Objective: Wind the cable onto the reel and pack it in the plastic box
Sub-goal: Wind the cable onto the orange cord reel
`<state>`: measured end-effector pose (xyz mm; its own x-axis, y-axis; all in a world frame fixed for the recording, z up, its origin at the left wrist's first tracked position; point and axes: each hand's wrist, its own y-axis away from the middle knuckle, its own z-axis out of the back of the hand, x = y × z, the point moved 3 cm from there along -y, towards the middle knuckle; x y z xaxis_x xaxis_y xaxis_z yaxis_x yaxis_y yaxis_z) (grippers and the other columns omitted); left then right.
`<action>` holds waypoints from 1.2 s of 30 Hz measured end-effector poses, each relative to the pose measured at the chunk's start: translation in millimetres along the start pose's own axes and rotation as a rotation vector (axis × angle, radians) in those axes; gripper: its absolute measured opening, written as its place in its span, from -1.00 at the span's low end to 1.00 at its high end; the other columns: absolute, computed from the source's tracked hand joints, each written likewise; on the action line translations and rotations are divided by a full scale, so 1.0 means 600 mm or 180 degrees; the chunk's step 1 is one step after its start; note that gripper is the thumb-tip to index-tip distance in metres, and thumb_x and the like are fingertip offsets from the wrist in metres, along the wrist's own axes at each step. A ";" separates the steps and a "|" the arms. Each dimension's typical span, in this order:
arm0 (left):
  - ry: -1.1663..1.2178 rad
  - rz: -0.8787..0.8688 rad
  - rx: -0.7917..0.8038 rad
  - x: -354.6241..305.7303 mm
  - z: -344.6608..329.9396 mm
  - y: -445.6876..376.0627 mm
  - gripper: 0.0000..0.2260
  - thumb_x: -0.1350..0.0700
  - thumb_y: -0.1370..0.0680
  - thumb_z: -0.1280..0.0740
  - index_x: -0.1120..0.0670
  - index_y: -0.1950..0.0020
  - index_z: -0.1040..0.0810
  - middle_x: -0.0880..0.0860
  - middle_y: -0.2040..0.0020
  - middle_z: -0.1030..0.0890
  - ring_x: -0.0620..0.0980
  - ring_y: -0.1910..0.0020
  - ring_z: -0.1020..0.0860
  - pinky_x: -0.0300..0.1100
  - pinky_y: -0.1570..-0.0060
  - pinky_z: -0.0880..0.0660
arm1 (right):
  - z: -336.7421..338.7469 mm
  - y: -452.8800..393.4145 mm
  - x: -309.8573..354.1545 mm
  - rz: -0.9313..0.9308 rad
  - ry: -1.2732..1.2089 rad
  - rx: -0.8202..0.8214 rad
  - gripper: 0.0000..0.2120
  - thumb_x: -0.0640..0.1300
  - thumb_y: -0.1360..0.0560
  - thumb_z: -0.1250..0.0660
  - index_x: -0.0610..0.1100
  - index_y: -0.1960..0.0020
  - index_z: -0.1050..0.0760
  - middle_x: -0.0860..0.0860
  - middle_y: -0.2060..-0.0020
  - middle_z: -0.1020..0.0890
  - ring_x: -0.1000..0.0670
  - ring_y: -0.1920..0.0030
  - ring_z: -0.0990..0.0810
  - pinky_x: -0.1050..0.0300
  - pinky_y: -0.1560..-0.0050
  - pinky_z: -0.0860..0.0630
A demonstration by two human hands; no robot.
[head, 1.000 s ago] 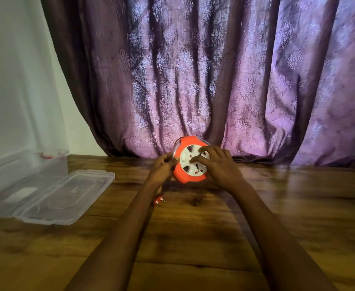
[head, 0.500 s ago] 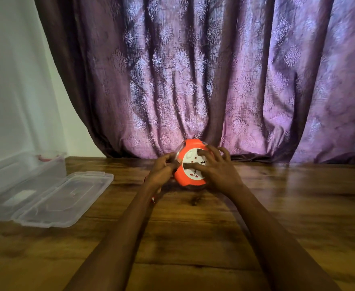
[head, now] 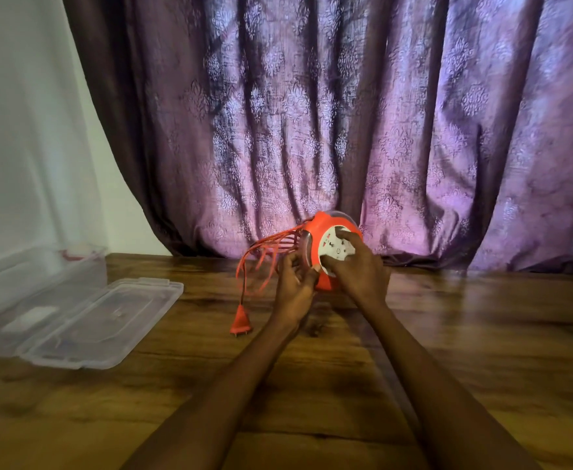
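An orange cable reel (head: 319, 228) with a white socket face is held up over the wooden table, tilted to the right. My right hand (head: 356, 266) grips its white face from the front. My left hand (head: 293, 286) is at the reel's left edge, fingers curled against its clear rim. Several loops of orange cable (head: 264, 252) spill out to the left of the reel. The orange plug (head: 241, 322) hangs at the cable's end, just above or touching the table. The clear plastic box (head: 37, 276) stands open at the far left.
The box's clear lid (head: 105, 320) lies flat on the table just right of the box. A purple patterned curtain (head: 346, 123) hangs close behind the reel. A white wall (head: 17, 130) is on the left. The wooden table (head: 312, 385) stretches toward me.
The reel has been lifted and turned to the right. Cable loops that were not visible before now hang out on its left, with the plug dangling below.
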<state>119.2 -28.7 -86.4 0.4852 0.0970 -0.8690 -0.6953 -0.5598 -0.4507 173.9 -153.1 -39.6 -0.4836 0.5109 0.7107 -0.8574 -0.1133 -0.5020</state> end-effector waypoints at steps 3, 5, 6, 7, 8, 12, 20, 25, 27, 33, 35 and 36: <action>-0.0169 -0.0089 0.0263 0.008 -0.010 0.006 -0.60 0.11 -0.56 -0.35 0.09 -0.38 -0.41 0.13 -0.27 -0.59 0.12 -0.27 -0.56 0.08 -0.31 -0.47 | -0.014 -0.007 -0.005 -0.0796 -0.1425 0.0284 -0.47 0.03 -0.32 -0.52 0.08 -0.28 -0.52 -0.05 -0.17 -0.64 -0.11 -0.10 -0.63 -0.10 -0.16 -0.58; -0.0467 -0.0305 0.0271 0.012 -0.013 0.009 -0.60 0.05 -0.55 -0.35 0.08 -0.38 -0.44 0.13 -0.31 -0.57 0.13 -0.31 -0.53 0.15 -0.36 -0.42 | -0.026 -0.008 -0.011 -0.1360 -0.2278 0.0340 -0.62 -0.13 -0.42 -0.49 -0.18 -0.20 -0.56 -0.15 0.07 -0.68 -0.07 0.21 -0.67 0.05 0.20 -0.64; -0.0699 -0.0452 0.0222 0.013 -0.011 0.009 -0.61 0.04 -0.55 -0.35 0.07 -0.36 -0.44 0.11 -0.33 -0.56 0.12 -0.33 -0.51 0.15 -0.38 -0.39 | -0.029 -0.007 -0.013 -0.1549 -0.2523 0.0378 -0.71 -0.13 -0.45 -0.46 -0.25 -0.10 -0.57 -0.14 0.25 -0.67 -0.02 0.41 -0.62 0.15 0.43 -0.55; -0.0885 -0.0616 0.0171 0.014 -0.008 0.008 -0.64 0.05 -0.56 -0.36 0.07 -0.33 -0.44 0.09 -0.34 -0.54 0.09 -0.33 -0.50 0.16 -0.39 -0.37 | -0.032 -0.004 -0.014 -0.1677 -0.2624 0.0427 -0.75 -0.08 -0.47 -0.45 -0.26 -0.01 -0.57 -0.12 0.39 -0.63 0.02 0.55 -0.54 0.24 0.57 -0.43; -0.1003 -0.0784 0.0107 0.013 -0.004 0.004 -0.67 0.09 -0.56 -0.36 0.09 -0.31 -0.46 0.10 -0.33 -0.54 0.08 -0.33 -0.49 0.16 -0.40 -0.35 | -0.033 -0.002 -0.015 -0.1751 -0.2639 0.0498 -0.73 -0.02 -0.47 -0.44 -0.24 0.06 -0.56 -0.11 0.46 -0.62 0.03 0.62 -0.49 0.29 0.62 -0.33; -0.0794 -0.0801 -0.0064 0.007 0.017 -0.012 -0.67 0.14 -0.56 -0.36 -0.08 -0.30 -0.47 0.12 -0.33 -0.55 0.08 -0.35 -0.48 0.15 -0.42 -0.32 | -0.028 -0.003 -0.005 -0.1382 -0.2383 0.0751 -0.65 0.05 -0.50 -0.44 -0.27 0.01 -0.59 -0.16 0.41 -0.69 -0.01 0.55 -0.59 0.20 0.55 -0.45; 0.0736 0.0644 -0.0007 0.014 0.030 -0.015 -0.62 0.25 -0.61 -0.29 0.09 -0.42 -0.39 0.14 -0.16 -0.64 0.05 0.03 -0.59 -0.15 0.28 -0.57 | 0.027 -0.015 -0.002 0.0366 -0.0199 -0.0237 -0.83 0.11 -0.48 -0.34 0.03 0.05 -0.59 0.00 0.10 -0.71 -0.11 0.02 -0.64 -0.01 0.03 -0.55; 0.0564 0.0905 0.0520 0.011 0.039 -0.018 -0.75 0.25 -0.60 -0.30 0.00 -0.23 -0.56 0.06 -0.07 -0.66 -0.03 0.08 -0.60 -0.10 0.12 -0.57 | 0.051 -0.023 -0.003 0.1190 -0.0090 -0.0935 -0.85 -0.06 -0.52 -0.38 -0.05 -0.07 -0.60 -0.06 -0.01 -0.60 -0.12 -0.05 -0.54 -0.07 -0.06 -0.47; 0.0438 0.1041 0.0672 0.009 0.046 -0.021 -0.80 0.20 -0.59 -0.31 -0.01 -0.16 -0.60 -0.02 0.06 -0.68 -0.11 0.25 -0.56 -0.24 0.31 -0.49 | 0.049 -0.032 -0.016 0.0809 -0.0710 -0.0589 -0.83 -0.02 -0.56 -0.36 -0.06 -0.09 -0.61 -0.01 0.01 -0.64 -0.05 -0.03 -0.58 0.00 -0.06 -0.49; 0.0997 0.1389 0.0753 -0.005 0.066 -0.026 -0.63 0.28 -0.59 -0.23 0.30 -0.40 -0.43 0.33 -0.32 -0.51 0.29 -0.29 -0.47 0.23 -0.36 -0.38 | 0.034 -0.038 -0.025 -0.0513 -0.2779 0.0637 -0.88 -0.23 -0.56 -0.34 -0.20 0.04 -0.66 -0.07 0.24 -0.71 -0.01 0.22 -0.62 0.16 0.18 -0.53; 0.1127 0.1485 0.0860 -0.012 0.080 -0.026 -0.61 0.27 -0.57 -0.24 0.34 -0.40 -0.42 0.35 -0.34 -0.49 0.30 -0.32 -0.46 0.23 -0.35 -0.40 | 0.033 -0.036 -0.031 -0.0616 -0.2460 0.0936 -0.84 -0.16 -0.58 -0.33 -0.18 -0.07 -0.65 -0.13 0.18 -0.66 -0.11 0.18 -0.55 0.15 0.29 -0.46; 0.1165 0.1489 0.0945 -0.016 0.087 -0.026 -0.65 0.25 -0.55 -0.26 0.30 -0.33 -0.52 0.30 -0.25 -0.58 0.23 -0.22 -0.56 0.15 -0.22 -0.53 | 0.032 -0.033 -0.032 -0.0596 -0.2261 0.1106 -0.81 -0.10 -0.59 -0.32 -0.15 -0.12 -0.63 -0.14 0.17 -0.63 -0.13 0.18 -0.51 0.16 0.33 -0.42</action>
<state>97.6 21.7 -81.5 0.2091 -0.4163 -0.8849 -0.9675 -0.2194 -0.1255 196.7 -176.8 -33.7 -0.2229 -0.1020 0.9695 -0.8844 -0.3972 -0.2452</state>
